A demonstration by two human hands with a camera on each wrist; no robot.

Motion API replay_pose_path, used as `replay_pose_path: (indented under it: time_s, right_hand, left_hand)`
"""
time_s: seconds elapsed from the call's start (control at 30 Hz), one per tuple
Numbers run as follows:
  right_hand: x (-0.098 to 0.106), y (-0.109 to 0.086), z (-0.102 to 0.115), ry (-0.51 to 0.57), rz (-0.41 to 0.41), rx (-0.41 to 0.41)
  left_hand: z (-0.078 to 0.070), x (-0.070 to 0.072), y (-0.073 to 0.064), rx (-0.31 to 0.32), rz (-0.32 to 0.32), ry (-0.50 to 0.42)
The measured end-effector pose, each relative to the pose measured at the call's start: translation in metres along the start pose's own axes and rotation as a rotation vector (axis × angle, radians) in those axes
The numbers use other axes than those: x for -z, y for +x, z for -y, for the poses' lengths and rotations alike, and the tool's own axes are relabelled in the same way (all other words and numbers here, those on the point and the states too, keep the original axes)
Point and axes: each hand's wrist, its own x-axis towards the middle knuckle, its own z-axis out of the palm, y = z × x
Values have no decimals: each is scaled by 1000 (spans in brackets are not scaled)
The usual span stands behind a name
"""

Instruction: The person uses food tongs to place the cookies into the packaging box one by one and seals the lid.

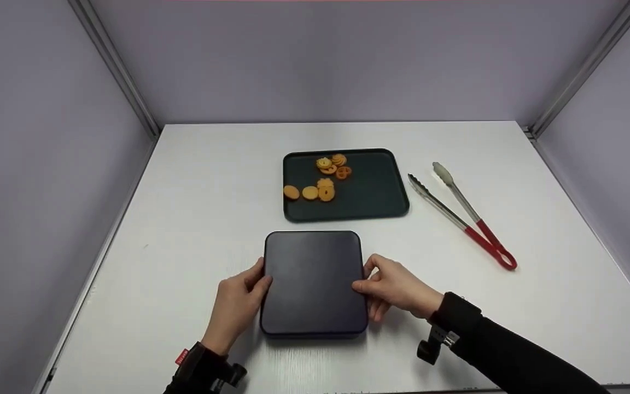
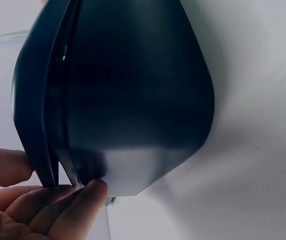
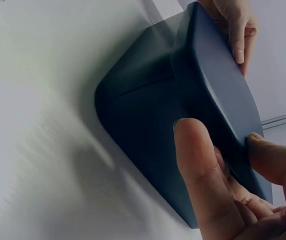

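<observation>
A dark blue rectangular tin (image 2: 143,90) stands near the front of the white table, its lid (image 1: 315,282) on top. My left hand (image 1: 238,301) pinches the lid's left edge, thumb on the top face and fingers at the side. In the left wrist view a narrow gap shows between lid and tin body near those fingers. On the opposite side my right hand (image 1: 394,287) grips the lid's right edge, thumb above and other fingers beside the wall. The tin's inside is hidden under the lid.
Behind the tin lies a dark green tray (image 1: 372,186) with several biscuits (image 1: 326,193) on its left half. To the right rest red-handled metal tongs (image 1: 482,230), spread apart. Pale panels (image 1: 315,60) wall in the table at the back and sides.
</observation>
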Motion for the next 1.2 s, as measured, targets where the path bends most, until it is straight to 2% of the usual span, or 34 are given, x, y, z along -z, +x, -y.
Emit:
replay_pose_path:
  time_s: [0.53,0.77,1.2]
  right_hand:
    - [-2,6,-2,-58,4,43]
    - [-2,5,-2,-94,-8,43]
    - [-4,5,-2,-75,-13,43]
  left_hand:
    - [6,-4,-1,69,-3,0]
    - [7,-6,-1,49,-21,45]
    - [9,-6,-1,27,-39,67]
